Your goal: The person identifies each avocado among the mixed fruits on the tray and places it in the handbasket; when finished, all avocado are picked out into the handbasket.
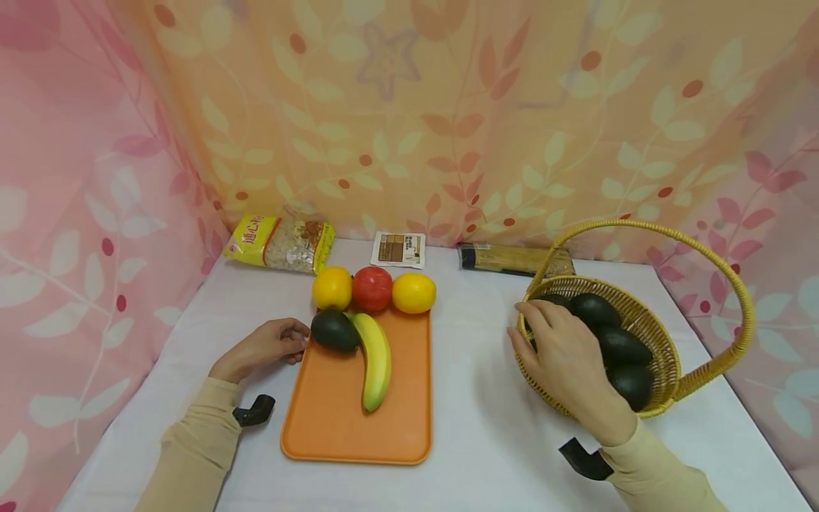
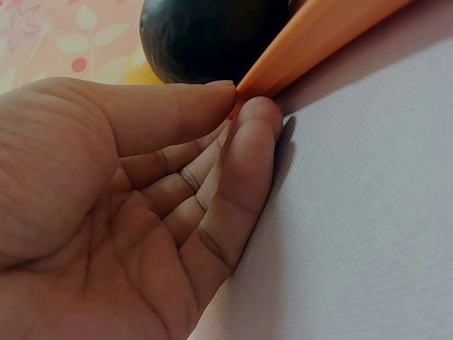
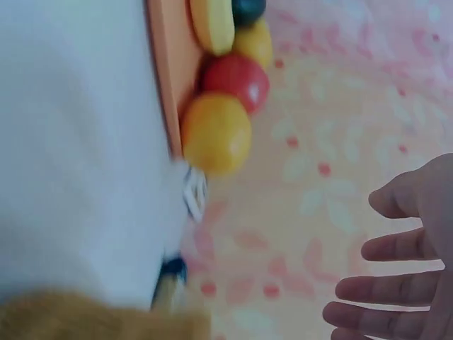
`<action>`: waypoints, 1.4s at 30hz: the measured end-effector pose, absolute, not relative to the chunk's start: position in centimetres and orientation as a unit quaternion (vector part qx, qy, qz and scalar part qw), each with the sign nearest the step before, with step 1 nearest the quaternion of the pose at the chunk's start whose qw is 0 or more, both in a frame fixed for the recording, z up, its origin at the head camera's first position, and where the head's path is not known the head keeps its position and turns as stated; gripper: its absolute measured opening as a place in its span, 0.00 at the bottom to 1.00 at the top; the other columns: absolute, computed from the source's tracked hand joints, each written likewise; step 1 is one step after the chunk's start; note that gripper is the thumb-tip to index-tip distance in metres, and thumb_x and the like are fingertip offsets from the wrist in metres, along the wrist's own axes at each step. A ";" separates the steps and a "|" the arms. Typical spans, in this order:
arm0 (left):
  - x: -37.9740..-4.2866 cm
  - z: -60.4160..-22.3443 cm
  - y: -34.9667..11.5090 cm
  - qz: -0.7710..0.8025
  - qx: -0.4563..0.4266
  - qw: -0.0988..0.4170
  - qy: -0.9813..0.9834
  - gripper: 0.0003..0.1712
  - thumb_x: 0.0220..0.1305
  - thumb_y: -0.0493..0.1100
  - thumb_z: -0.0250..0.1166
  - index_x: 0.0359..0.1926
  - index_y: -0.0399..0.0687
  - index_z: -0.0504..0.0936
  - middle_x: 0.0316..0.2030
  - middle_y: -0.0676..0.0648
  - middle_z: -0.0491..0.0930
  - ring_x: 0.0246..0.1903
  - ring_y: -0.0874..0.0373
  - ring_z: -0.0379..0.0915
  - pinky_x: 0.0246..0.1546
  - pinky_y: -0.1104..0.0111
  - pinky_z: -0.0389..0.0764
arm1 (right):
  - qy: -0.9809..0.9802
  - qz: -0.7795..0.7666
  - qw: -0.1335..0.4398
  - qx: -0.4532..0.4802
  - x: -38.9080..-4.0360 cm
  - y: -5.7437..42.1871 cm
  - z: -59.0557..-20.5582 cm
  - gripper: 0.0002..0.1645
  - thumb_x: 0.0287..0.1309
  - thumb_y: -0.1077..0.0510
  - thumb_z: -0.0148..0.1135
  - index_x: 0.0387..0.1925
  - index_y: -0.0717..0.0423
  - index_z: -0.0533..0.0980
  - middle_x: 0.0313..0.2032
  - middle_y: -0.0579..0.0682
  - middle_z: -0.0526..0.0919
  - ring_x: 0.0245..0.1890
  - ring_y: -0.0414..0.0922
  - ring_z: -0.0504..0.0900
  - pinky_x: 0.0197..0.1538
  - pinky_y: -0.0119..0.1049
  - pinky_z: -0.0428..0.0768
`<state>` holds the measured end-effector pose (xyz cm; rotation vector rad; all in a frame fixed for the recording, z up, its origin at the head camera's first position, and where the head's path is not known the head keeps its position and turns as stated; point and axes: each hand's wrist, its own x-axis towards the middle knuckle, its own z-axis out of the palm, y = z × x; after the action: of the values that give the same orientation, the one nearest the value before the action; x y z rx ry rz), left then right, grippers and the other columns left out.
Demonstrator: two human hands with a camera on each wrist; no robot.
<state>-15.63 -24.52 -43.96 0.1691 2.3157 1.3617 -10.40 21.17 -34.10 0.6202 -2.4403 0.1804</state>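
Observation:
My left hand (image 1: 265, 347) pinches the left edge of an orange tray (image 1: 348, 430); the left wrist view shows thumb and fingertips at the rim. A dark green avocado (image 1: 335, 331) lies on the tray just beside that hand, touching a banana (image 1: 379, 366). Along the tray's far end sit a round yellow fruit (image 1: 331, 288), a red fruit (image 1: 372, 289) and a lemon (image 1: 414, 292). My right hand (image 1: 569, 363) is over the near-left rim of a wicker basket (image 1: 673, 366), its fingers loosely spread. Several avocados (image 1: 625, 347) lie in the basket, partly hidden by this hand.
The basket's tall arched handle (image 1: 739, 299) rises at the right. At the back lie a yellow pasta bag (image 1: 281, 243), a small white-and-brown packet (image 1: 399, 249) and a pack of dry noodles (image 1: 512, 259). Floral curtains (image 1: 416, 128) enclose the white table (image 1: 476, 434).

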 end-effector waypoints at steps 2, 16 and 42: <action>-15.6 -44.0 -24.6 0.494 0.059 0.223 0.839 0.21 0.67 0.37 0.58 0.56 0.28 0.71 0.36 0.42 0.80 0.31 0.58 0.77 0.35 0.68 0.81 | -0.920 0.068 0.294 0.249 -10.8 19.5 -34.6 0.23 0.53 0.51 0.69 0.47 0.60 0.79 0.43 0.59 0.83 0.43 0.56 0.82 0.41 0.50 0.82; -15.6 -44.4 -24.6 0.499 0.060 0.225 0.835 0.20 0.67 0.37 0.59 0.56 0.29 0.72 0.36 0.41 0.80 0.31 0.58 0.77 0.35 0.68 0.81 | -0.900 0.049 0.224 0.370 -13.0 9.1 -38.6 0.31 0.55 0.46 0.68 0.59 0.51 0.74 0.55 0.56 0.78 0.53 0.52 0.79 0.51 0.47 0.80; -16.1 -44.5 -24.8 0.489 0.056 0.227 0.840 0.21 0.67 0.39 0.59 0.57 0.31 0.72 0.38 0.42 0.81 0.32 0.57 0.77 0.36 0.68 0.81 | -0.891 -0.049 0.121 0.435 -13.4 -0.2 -41.5 0.37 0.63 0.36 0.58 0.71 0.37 0.63 0.72 0.55 0.63 0.69 0.55 0.68 0.68 0.49 0.69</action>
<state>-16.08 -24.82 -44.52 0.1554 2.3157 1.3466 -13.37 -0.18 -41.45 1.2702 -2.6023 -0.1418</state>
